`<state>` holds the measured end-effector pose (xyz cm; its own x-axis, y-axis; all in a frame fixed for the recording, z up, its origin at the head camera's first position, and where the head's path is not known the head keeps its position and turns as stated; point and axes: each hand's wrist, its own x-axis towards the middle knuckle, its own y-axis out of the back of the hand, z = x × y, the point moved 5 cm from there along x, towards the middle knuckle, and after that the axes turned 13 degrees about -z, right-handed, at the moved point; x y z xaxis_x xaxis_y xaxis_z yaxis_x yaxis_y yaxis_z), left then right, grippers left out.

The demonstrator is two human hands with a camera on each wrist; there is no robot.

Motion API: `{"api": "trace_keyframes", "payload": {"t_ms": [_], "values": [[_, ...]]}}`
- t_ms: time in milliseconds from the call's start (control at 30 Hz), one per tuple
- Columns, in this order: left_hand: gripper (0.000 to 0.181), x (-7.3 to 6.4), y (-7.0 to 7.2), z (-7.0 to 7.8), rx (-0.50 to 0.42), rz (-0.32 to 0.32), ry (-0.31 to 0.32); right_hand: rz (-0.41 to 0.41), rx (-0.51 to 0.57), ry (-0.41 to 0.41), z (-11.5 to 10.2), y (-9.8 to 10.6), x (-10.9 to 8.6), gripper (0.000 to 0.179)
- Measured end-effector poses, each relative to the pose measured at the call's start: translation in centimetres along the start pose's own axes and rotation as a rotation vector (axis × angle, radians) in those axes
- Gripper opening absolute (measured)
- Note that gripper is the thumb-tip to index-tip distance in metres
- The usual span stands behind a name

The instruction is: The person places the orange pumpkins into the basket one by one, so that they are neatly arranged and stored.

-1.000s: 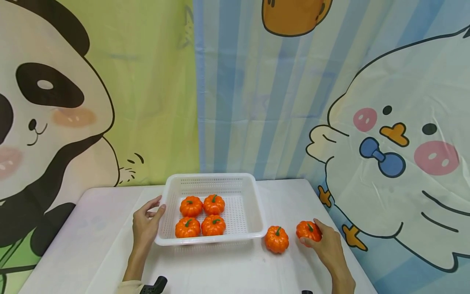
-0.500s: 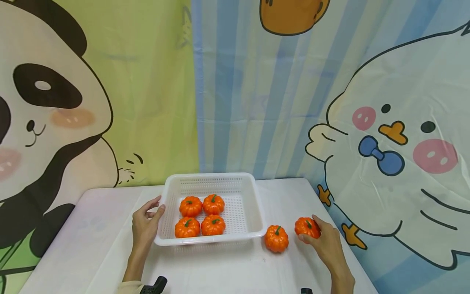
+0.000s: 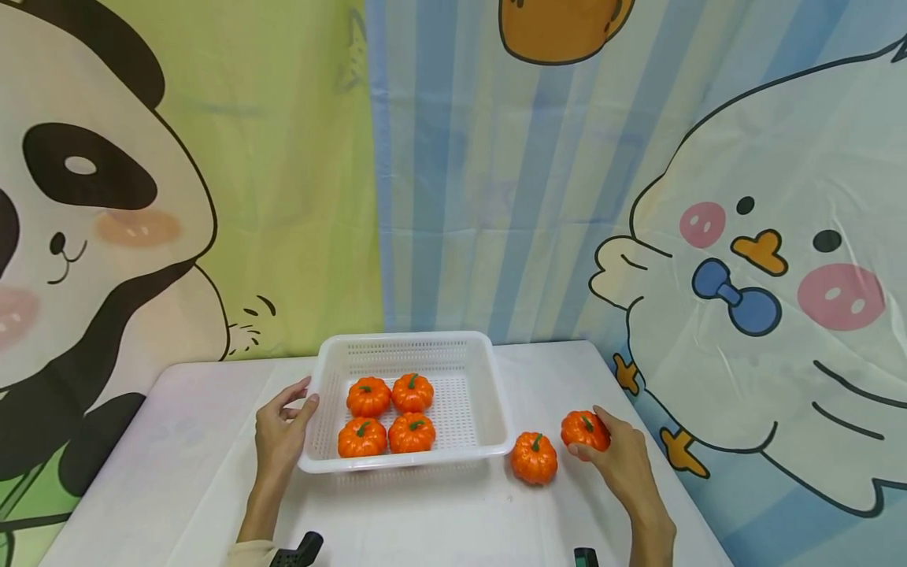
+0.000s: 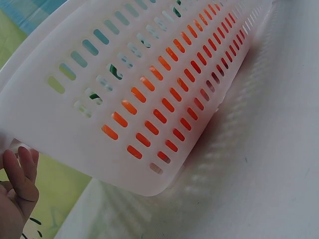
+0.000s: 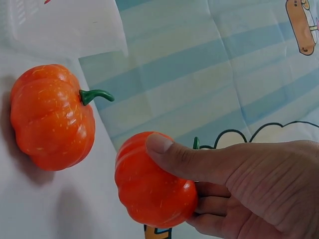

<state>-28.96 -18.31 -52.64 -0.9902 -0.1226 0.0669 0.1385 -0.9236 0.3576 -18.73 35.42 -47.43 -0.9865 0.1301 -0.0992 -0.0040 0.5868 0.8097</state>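
In the head view my left hand [image 3: 282,429] holds the left rim of a white plastic basket [image 3: 499,402], thumb and fingers at its edge. The left wrist view shows those fingers [image 4: 25,172] at the rim and orange through the slots of the wall [image 4: 60,129]. Several small orange toy pumpkins [image 3: 368,398] with green stems sit in the left part of the basket. Another toy pumpkin [image 3: 534,458] stands on the table just right of it. My right hand [image 3: 627,465] grips one more pumpkin [image 5: 149,184] between thumb and fingers, raised off the table in the right wrist view.
A white-covered table [image 3: 425,520] bears everything. Behind it hangs a printed curtain [image 3: 468,197] with a panda and a white bird; it meets the table's back and right edges. Dark straps or devices show at the bottom edge, near the wrists.
My right hand has moved slightly left and up with its pumpkin, closer to the pumpkin standing on the table. My left hand and the basket have stayed put.
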Motion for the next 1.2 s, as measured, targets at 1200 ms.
{"api": "trace_keyframes", "payload": {"t_ms": [1200], "values": [[0.044,0.0,-0.1,0.0,0.003,-0.002,0.019,0.007,-0.007,0.031,-1.3,0.4,-0.4,0.084]]}}
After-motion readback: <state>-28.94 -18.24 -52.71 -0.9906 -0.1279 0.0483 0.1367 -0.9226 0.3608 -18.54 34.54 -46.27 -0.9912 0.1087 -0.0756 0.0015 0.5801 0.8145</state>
